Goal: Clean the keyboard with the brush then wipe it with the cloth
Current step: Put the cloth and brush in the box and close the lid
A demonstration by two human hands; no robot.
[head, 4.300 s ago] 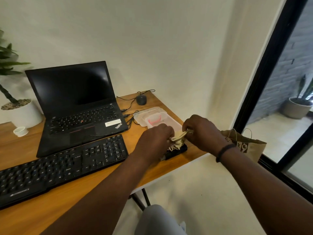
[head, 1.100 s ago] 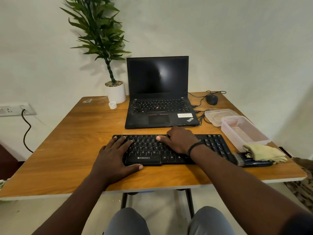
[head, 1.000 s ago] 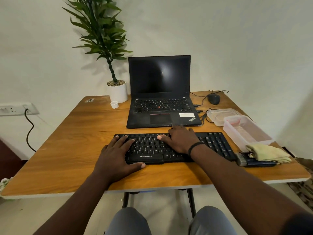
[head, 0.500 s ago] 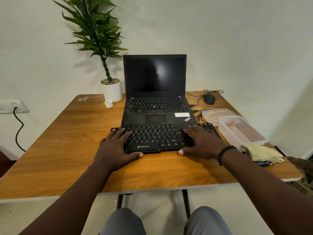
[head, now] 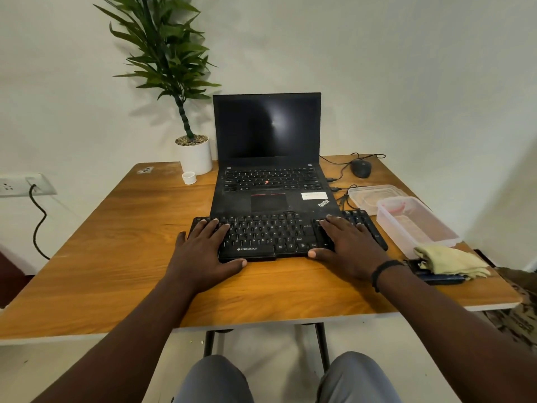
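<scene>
A black keyboard (head: 270, 235) lies on the wooden table (head: 122, 257), just in front of the laptop. My left hand (head: 203, 251) rests flat on its left end, thumb along the front edge. My right hand (head: 347, 247) lies flat on its right part, thumb at the front edge. A pale yellow-green cloth (head: 449, 261) sits crumpled near the table's right edge. It lies on top of a dark brush (head: 436, 277), which shows only partly beneath it.
An open black laptop (head: 268, 181) stands behind the keyboard. A potted plant (head: 194, 154) and a small white cap (head: 189, 178) are at the back left. A mouse (head: 361, 167) with cables, a plastic lid (head: 374, 194) and a clear box (head: 415, 225) sit on the right.
My hands left the cloth and brush at the table's right edge. Both now lie on the keyboard; the right hand slid from its middle to its right part. The keyboard sits closer to the laptop.
</scene>
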